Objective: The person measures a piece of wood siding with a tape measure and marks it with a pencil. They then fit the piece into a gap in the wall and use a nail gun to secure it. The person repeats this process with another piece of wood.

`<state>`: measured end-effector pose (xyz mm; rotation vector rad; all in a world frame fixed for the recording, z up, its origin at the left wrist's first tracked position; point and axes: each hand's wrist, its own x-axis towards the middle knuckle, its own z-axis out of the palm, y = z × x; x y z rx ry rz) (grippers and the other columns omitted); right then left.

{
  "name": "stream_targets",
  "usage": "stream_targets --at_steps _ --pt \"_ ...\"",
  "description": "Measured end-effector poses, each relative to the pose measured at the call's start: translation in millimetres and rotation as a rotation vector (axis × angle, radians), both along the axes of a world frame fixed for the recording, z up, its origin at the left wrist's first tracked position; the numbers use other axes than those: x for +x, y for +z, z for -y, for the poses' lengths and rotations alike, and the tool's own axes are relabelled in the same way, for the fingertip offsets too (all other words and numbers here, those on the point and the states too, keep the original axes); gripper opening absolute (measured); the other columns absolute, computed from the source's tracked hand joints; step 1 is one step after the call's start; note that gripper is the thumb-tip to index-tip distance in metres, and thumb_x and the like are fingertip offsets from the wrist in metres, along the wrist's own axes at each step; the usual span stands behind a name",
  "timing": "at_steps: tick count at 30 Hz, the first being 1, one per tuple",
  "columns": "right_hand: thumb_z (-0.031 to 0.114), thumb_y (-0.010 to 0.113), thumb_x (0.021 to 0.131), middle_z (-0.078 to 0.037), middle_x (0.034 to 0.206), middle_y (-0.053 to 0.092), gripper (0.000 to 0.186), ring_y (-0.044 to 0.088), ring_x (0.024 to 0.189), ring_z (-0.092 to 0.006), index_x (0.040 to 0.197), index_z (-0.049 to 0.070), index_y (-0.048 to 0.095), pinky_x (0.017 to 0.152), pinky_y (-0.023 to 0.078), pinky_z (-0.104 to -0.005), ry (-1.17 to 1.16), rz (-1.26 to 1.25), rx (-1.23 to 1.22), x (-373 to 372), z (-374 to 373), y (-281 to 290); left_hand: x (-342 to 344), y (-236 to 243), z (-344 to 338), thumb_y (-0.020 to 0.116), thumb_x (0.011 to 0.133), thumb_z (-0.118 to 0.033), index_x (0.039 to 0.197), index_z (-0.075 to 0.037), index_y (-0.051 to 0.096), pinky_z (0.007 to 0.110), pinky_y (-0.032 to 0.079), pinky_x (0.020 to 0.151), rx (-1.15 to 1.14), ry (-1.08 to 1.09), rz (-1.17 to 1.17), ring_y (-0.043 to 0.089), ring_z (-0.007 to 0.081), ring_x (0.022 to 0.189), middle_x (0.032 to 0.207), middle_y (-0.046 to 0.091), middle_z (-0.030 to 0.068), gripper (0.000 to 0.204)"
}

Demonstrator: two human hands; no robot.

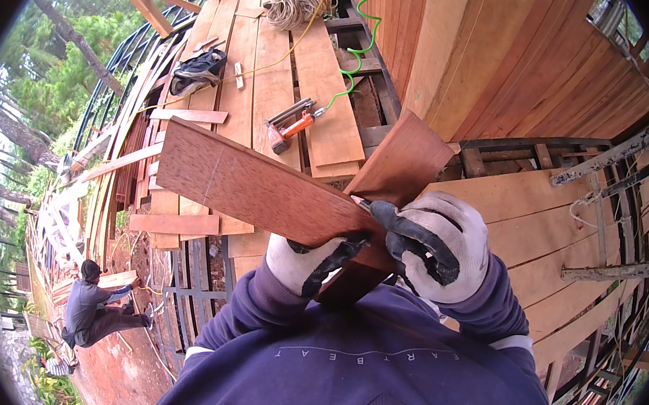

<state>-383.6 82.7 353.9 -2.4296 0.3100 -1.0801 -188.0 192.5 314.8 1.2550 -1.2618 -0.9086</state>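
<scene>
Left hand (311,261) grips reddish-brown board (256,189); right hand (432,247) clenches pencil (361,203) on it.

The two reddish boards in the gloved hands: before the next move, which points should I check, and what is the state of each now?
1. Left hand grips the long reddish board from below: ok.
2. Right hand holds a pencil with its tip at the board crossing: ok.
3. Second reddish board lies crossed under the long one, touching it: ok.
4. Mark already drawn on the wood: cannot tell.
5. Orange nail gun lies on the planks beyond, hose attached, out of hand: ok.
6. The person crouching below left is under the open framing: not ok if anything drops.
</scene>
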Motion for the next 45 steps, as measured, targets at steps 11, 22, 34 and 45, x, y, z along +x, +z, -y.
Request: stream_targets --at_steps 11,22,34,45 --pt "0.017 0.072 0.061 -0.006 0.081 0.063 0.035 0.063 0.071 -0.0269 0.095 0.010 0.065 0.058 0.049 -0.0387 -0.048 -0.096 -0.058 -5 2 6 -5 -2 1 0.065 0.081 -0.002 0.112 0.005 0.060 0.031 0.052 0.080 0.081 -0.001 -0.148 0.065 0.0194 0.094 0.103 0.068 0.0118 0.032" --pt "0.017 0.071 0.066 -0.008 0.082 0.062 0.034 0.063 0.072 -0.0288 0.098 0.007 0.064 0.061 0.051 -0.0388 -0.019 -0.065 -0.030 1 10 1 0 -5 4 0.066 0.080 -0.003 0.108 0.003 0.063 0.031 0.052 0.078 0.069 0.014 -0.073 0.065 0.0190 0.090 0.098 0.069 0.0105 0.029" --pt "0.020 0.070 0.069 -0.010 0.087 0.064 0.036 0.065 0.079 -0.0287 0.102 0.008 0.065 0.071 0.053 -0.0394 -0.052 -0.171 -0.055 -2 11 -1 4 -16 0 0.066 0.082 0.000 0.106 0.004 0.064 0.030 0.053 0.078 0.210 0.096 -0.388 0.066 0.0173 0.090 0.097 0.069 0.0107 0.024" --pt "0.005 0.064 0.066 -0.012 0.079 0.064 0.034 0.062 0.072 -0.0316 0.099 0.002 0.064 0.068 0.052 -0.0394 -0.174 -0.071 0.099 -43 12 -13 11 -23 1 0.068 0.080 0.000 0.100 0.003 0.065 0.028 0.050 0.077 0.076 0.207 -0.465 0.065 0.0169 0.086 0.093 0.069 0.0096 0.020"
